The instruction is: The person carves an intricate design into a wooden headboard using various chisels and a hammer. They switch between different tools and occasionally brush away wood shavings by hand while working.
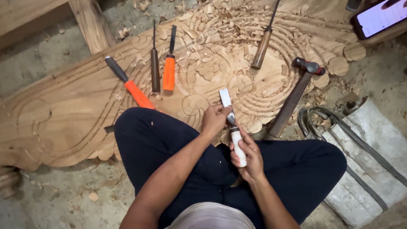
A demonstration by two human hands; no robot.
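While the person sits cross-legged at the edge of the work, the scene reads as follows.

Chisel: the white-handled chisel (232,127) lies over the person's lap and the near edge of the carved wooden panel (63,114); its long axis runs near-upright in the view, tilted slightly, the flat pale blade pointing away from the body toward the carving and the handle end toward the person.

Left hand: the left hand (215,120) is closed about the metal shank just below the blade, fingers curled on it.

Right hand: the right hand (248,154) is wrapped around the white handle, thumb along its side.

Panel: broad, pale, cut with curling scrolls and concentric grooves, strewn with wood chips (212,25).

Resting tools: an orange-handled chisel (169,63) and a dark slim chisel (155,63) lie side by side, blades pointing away; a long orange-and-grey tool (131,85) lies slantwise left of them, touching the knee; a brown-handled chisel (262,46) lies further right.

Hammer: the hammer (292,99) lies diagonally, head up-right, handle toward the right knee.

Bag: a whitish woven bag (369,161) with grey straps lies on the floor at right.

Phone: a phone (379,17) with a lit pale screen sits at the top right corner.
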